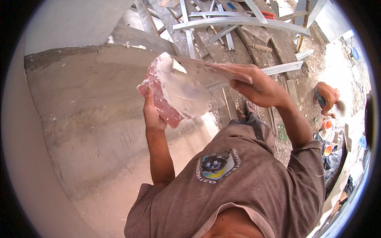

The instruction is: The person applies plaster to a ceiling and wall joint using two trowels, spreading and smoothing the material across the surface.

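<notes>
My left hand [154, 117] grips a reddish, flat hawk board [156, 101] by its near left edge, thumb on top and the other fingers hidden beneath. Wet white putty [186, 97] is spread over much of the board. From the right, my right hand [264, 87], slightly blurred, is closed around a flat trowel [232, 73] with a smeared face. The trowel slants down to the right from the board's far edge. Whether the two touch I cannot tell.
A partly plastered wall [87, 119] stands close on the left. My feet [246, 111] are on wooden planks [278, 43], where perforated metal channels [238, 22] lie scattered. Lower right, another person [327, 97] bends over near orange-rimmed buckets [327, 125].
</notes>
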Demonstrator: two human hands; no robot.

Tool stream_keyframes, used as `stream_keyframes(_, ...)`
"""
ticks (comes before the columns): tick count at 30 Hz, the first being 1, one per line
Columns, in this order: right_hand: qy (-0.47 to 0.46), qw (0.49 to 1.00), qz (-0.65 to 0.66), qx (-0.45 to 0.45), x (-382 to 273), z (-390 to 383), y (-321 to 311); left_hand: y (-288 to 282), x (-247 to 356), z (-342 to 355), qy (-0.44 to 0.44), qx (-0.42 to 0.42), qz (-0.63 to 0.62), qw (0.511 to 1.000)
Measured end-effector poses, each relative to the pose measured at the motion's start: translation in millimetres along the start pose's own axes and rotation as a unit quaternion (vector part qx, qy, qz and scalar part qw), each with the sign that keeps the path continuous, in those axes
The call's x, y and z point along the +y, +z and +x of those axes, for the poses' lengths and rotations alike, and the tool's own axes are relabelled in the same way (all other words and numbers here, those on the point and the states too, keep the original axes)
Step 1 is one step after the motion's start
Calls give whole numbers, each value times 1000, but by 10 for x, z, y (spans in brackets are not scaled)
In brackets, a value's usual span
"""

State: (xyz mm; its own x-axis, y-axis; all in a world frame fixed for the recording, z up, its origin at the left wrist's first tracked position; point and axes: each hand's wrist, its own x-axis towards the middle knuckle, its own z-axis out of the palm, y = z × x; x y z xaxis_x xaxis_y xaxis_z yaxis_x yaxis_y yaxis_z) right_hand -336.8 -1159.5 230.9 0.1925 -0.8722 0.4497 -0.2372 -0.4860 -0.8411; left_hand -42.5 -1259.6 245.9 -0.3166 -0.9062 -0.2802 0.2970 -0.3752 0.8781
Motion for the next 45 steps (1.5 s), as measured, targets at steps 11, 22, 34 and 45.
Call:
stream_keyframes(11, -146, 983, -87, -67, 429, 35, 453, 146, -30, -145, 18, -42, -139, 989)
stream_keyframes(22, -47, 973, -194, -112, 334, -274, -36, -98, 169, -258, 29, 1, -25, 999)
stream_keyframes(34, -52, 980, -136, -134, 84, -141, 242, 265, -127, -197, 75, 6, 94, 993)
stream_keyframes(45, -2, 955, -107, -277, 158, -518, 283, 98, -189, -213, 94, 85, 163, 978)
